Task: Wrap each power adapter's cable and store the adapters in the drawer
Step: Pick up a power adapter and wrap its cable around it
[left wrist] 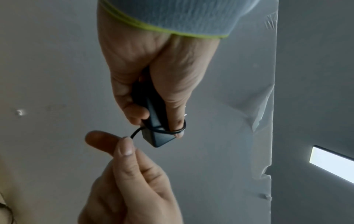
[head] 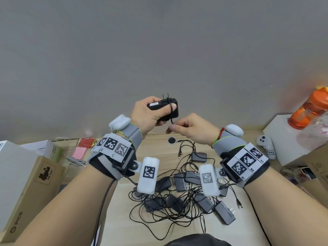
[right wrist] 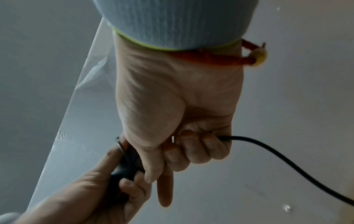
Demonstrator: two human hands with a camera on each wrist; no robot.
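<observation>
My left hand [head: 149, 114] grips a black power adapter [head: 174, 114], held up in front of the grey wall with its prongs pointing up. A loop of its thin black cable [head: 171, 110] passes round the adapter body and my thumb. Just below it, my right hand [head: 186, 126] pinches the cable between thumb and forefinger. In the left wrist view the loop sits near the adapter's [left wrist: 159, 136] end. The right wrist view shows the cable [right wrist: 277, 153] trailing out of my curled right fingers. Several more adapters [head: 179, 192] lie tangled on the wooden table [head: 124, 219]. No drawer is in view.
A brown cardboard box [head: 26, 196] and a white box [head: 10, 166] stand at the left. At the right are a white box [head: 284, 139] with an orange bottle [head: 308, 110] and a grey controller [head: 266, 144]. A round cable hole [head: 171, 140] is at the table's back.
</observation>
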